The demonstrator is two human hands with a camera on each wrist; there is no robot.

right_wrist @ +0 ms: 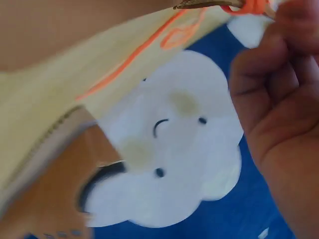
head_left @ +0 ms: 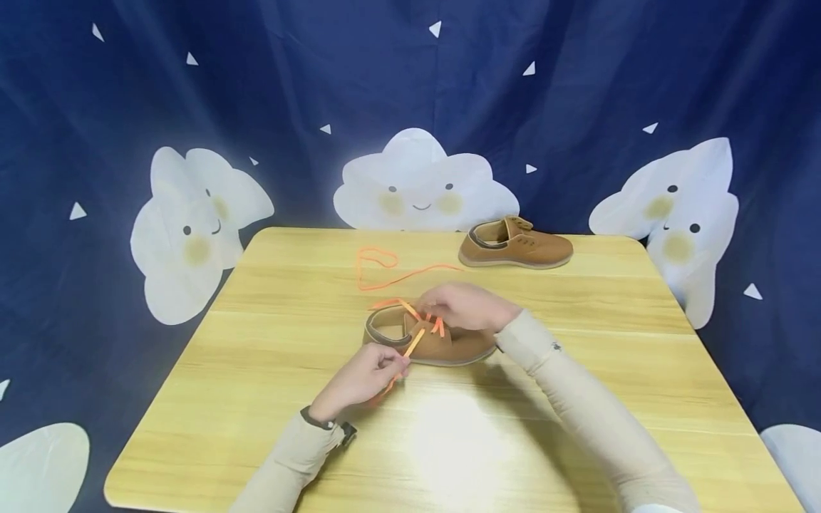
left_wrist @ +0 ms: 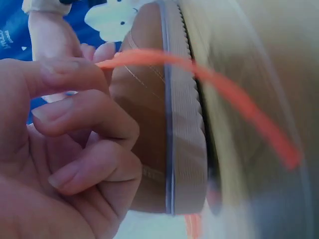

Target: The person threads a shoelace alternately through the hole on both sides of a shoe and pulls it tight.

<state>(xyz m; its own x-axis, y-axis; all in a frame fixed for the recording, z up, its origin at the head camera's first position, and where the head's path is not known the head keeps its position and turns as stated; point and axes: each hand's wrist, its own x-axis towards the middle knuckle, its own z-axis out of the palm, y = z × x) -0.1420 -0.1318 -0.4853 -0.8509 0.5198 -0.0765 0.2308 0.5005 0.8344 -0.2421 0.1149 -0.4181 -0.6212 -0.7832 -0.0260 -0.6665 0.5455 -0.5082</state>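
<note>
A brown shoe (head_left: 471, 345) lies on its sole with its toe to the right, an orange lace threaded at its eyelets. The left hand (head_left: 364, 376) pinches one end of that lace (head_left: 414, 343) at the shoe's near side; in the left wrist view the lace's tail (left_wrist: 234, 97) hangs free past the curled left hand (left_wrist: 75, 144), beside the shoe's sole (left_wrist: 187, 139). Over the laces the right hand (head_left: 467, 306) bends its fingers at the shoe's far side. In the right wrist view the right hand (right_wrist: 284, 109) is beside orange lace (right_wrist: 255, 7); its fingertips are partly cut off, so its grip is unclear.
A second brown shoe (head_left: 522, 249) stands at the back edge of the wooden table (head_left: 256, 427). A loose orange lace (head_left: 385, 286) lies looped behind the near shoe. A dark blue curtain (head_left: 288, 71) with cloud shapes hangs behind.
</note>
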